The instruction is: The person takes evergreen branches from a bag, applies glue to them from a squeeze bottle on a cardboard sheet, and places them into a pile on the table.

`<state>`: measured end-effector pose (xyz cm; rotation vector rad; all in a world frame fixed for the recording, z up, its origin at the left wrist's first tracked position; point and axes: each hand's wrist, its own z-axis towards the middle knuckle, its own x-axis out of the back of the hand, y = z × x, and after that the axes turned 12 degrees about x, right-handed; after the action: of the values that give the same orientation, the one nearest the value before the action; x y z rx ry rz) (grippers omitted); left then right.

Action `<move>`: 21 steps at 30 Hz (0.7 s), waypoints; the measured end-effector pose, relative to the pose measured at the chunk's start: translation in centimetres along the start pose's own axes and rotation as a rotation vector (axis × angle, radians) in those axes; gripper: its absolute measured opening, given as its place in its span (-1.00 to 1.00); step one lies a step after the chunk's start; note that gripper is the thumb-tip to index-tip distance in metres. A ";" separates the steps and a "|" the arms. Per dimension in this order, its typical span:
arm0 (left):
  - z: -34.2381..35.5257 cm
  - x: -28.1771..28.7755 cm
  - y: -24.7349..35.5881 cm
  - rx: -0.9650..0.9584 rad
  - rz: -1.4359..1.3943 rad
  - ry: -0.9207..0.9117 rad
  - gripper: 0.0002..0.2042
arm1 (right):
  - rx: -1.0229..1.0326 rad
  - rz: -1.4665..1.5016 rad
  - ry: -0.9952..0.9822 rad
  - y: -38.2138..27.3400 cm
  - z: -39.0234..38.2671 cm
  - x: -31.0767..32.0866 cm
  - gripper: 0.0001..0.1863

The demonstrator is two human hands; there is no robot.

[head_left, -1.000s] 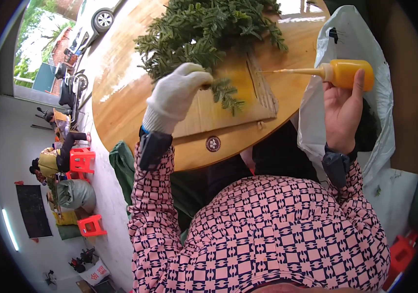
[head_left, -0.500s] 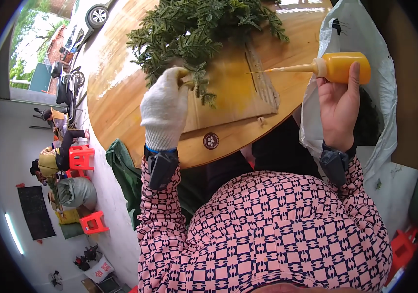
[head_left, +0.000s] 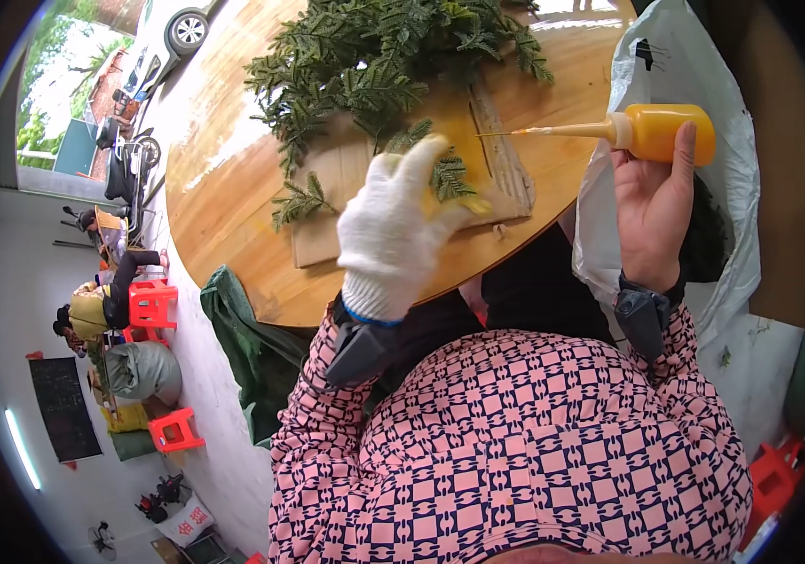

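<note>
My left hand [head_left: 386, 226], in a white knit glove with yellowed fingertips, reaches over a green fir-like sprig [head_left: 448, 171] with its fingers spread and slightly blurred. A smaller sprig [head_left: 301, 199] lies to its left on a cardboard sheet [head_left: 318, 246], which has yellow stains. My bare right hand [head_left: 650, 221] grips an orange-yellow squeeze bottle [head_left: 658, 130], tipped sideways so its long thin nozzle [head_left: 553, 131] points left over the cardboard. A dense pile of green branches [head_left: 365, 66] covers the back of the board.
The round wooden table [head_left: 210, 216] has a white plastic sack [head_left: 732, 244] at its right and green cloth [head_left: 238, 320] at its left edge. Two people [head_left: 87, 320] sit by red stools [head_left: 151, 305] farther left, near a scooter [head_left: 125, 160], parked vehicle and large sack.
My left hand has moved right and its fingers have spread from around a sprig; a small sprig now lies to its left. My right hand and bottle have shifted slightly.
</note>
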<state>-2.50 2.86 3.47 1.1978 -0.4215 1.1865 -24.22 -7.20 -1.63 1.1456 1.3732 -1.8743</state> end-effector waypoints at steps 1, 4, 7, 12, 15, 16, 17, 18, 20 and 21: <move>0.0 -0.3 0.1 -0.006 0.055 -0.048 -0.72 | -0.001 0.007 -0.003 -0.1 0.1 0.1 -0.55; 0.1 -1.0 0.0 -0.020 0.161 -0.148 -0.73 | 0.000 0.016 -0.005 -0.3 0.3 0.2 -0.56; 0.4 -0.8 -2.7 -0.173 0.056 -0.113 -0.71 | 0.017 0.023 -0.003 -0.3 0.4 0.1 -0.55; 1.2 2.4 -5.3 -0.300 0.047 -0.130 -0.71 | 0.027 0.024 0.011 -0.6 0.5 0.0 -0.54; 1.6 3.1 -6.5 -0.468 0.346 -0.109 -0.72 | 0.012 0.020 -0.002 -0.5 0.3 -0.2 -0.54; 1.5 3.2 -6.5 -0.465 0.347 -0.109 -0.72 | 0.009 0.021 -0.002 -0.4 0.3 -0.2 -0.54; 1.4 3.4 -6.4 -0.415 0.291 -0.069 -0.72 | 0.011 0.011 -0.008 -0.3 0.2 -0.2 -0.54; 1.2 3.6 -6.2 -0.364 0.234 -0.029 -0.73 | 0.012 0.000 -0.014 -0.2 0.2 -0.2 -0.54; 1.0 3.4 -6.2 -0.310 0.172 0.011 -0.73 | 0.013 -0.016 -0.023 0.0 0.1 -0.1 -0.54; 0.7 3.3 -6.0 -0.239 0.088 0.032 -0.73 | 0.004 -0.014 -0.036 0.1 0.0 -0.4 -0.55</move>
<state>4.22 4.44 3.42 0.9608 -0.5799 1.1925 -23.97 -7.25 -1.35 1.1013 1.3611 -1.8996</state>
